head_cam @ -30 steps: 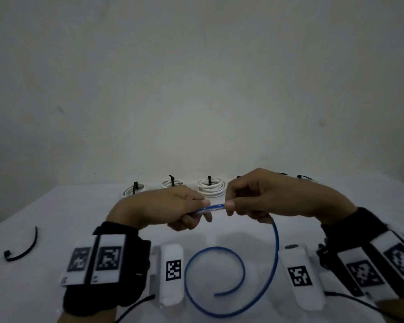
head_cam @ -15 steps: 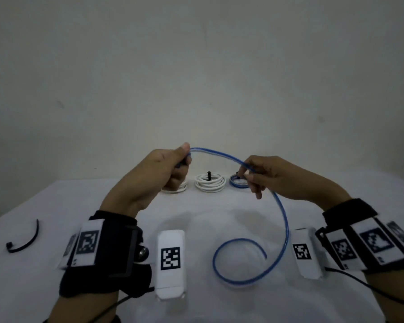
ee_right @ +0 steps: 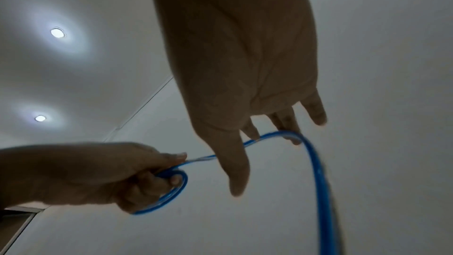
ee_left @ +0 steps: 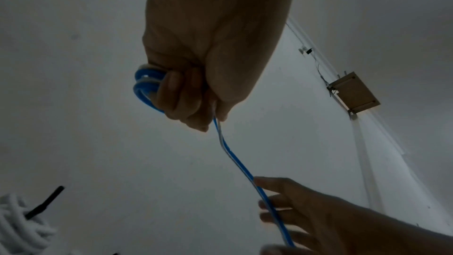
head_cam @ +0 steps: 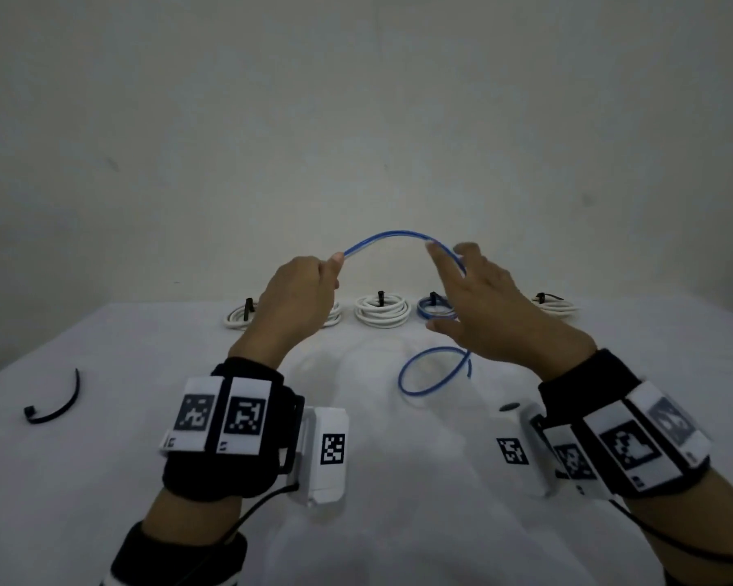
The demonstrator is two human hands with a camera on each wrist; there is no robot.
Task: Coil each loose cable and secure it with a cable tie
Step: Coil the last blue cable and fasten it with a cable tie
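A loose blue cable (head_cam: 392, 236) arches in the air between my two hands. My left hand (head_cam: 301, 291) grips a small coil of it; the loops (ee_left: 144, 84) stick out of the fist, and they show again as a ring (ee_right: 171, 191) in the right wrist view. My right hand (head_cam: 479, 298) is spread with straight fingers, and the cable (ee_right: 289, 135) runs over them. Its free end curls on the white table (head_cam: 434, 372). A black cable tie (head_cam: 54, 403) lies at the far left.
Along the table's back edge sit tied coils: white ones (head_cam: 381, 310), (head_cam: 240, 317), (head_cam: 555, 304) and a blue one (head_cam: 434, 308). The table (head_cam: 102, 480) ends at a plain wall. Wrist cameras with tags hang under both wrists.
Both hands have risen from near the table. The cable's arch between them has climbed higher. My right hand has gone from pinching the cable to spread fingers, and the loop on the table has shrunk.
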